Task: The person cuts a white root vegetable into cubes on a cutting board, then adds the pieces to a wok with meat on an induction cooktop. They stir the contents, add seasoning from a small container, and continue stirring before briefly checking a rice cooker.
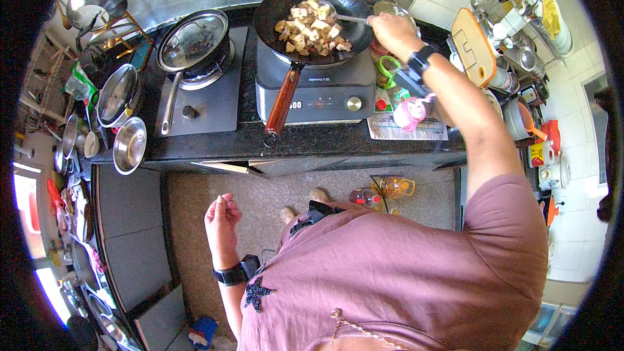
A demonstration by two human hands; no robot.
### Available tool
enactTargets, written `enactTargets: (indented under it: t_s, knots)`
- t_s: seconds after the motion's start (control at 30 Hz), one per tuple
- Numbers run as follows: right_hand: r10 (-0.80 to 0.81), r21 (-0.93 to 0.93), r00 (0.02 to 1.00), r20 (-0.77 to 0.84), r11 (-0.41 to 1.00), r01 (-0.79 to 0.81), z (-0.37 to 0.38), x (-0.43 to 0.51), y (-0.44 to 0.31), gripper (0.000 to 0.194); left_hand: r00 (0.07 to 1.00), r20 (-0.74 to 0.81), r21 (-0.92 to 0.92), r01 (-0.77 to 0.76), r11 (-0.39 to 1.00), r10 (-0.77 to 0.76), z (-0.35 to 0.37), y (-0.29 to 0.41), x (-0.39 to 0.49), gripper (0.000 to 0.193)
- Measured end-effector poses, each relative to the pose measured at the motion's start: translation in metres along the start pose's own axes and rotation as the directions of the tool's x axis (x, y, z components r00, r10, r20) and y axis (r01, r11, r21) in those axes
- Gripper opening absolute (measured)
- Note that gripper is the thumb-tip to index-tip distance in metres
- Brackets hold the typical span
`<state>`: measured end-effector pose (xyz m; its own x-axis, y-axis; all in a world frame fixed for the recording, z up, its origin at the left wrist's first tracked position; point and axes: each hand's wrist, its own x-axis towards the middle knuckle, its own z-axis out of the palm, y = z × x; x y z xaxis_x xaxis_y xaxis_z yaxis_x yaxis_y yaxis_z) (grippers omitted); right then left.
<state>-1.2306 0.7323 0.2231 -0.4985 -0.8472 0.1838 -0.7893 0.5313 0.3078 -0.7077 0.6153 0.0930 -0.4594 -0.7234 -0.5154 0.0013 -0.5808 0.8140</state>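
My right hand (395,34) grips the metal handle of a ladle (352,19). The ladle's bowl is in the dark wok (358,2), among pale cubes and browned pieces of food (312,29); the cubes at its tip are blurred. Beneath the wok is a Joyoung electric cooktop (314,92), its display lit. The wok's reddish wooden handle (284,97) points towards me, with no hand on it. Low on the left, away from the counter, my left hand (223,226) hangs with its fingers curled and nothing visible in them.
A lidded pan (194,41) sits on the gas burner to the left. Steel bowls (129,146) and a strainer (118,95) crowd the left counter. Jars and a pink-rimmed container (409,113) stand below my right forearm. Bottles (394,187) are on the floor.
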Motion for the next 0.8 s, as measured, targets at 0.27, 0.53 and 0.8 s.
enactTargets:
  t_s: [0.27, 0.53, 0.8]
  knots:
    - [-0.125, -0.355, 0.978, 0.169, 0.918, 0.179, -0.080, 0.010, 0.029, 0.018, 0.999, 0.047, -0.019, 0.015, 1.000, -0.014, -0.008, -0.004, 0.014, 0.027]
    - [-0.159, 0.617, 0.835, 0.527, 0.747, -0.248, 0.021, 0.027, 0.016, 0.021, 0.999, -0.011, -0.078, 0.032, 0.996, -0.033, -0.035, -0.008, 0.002, 0.026]
    - [-0.105, -0.057, 0.994, 0.040, 0.993, 0.107, -0.055, 0.015, -0.033, 0.017, 1.000, 0.000, -0.062, -0.006, 0.998, 0.006, -0.040, 0.002, -0.002, 0.026]
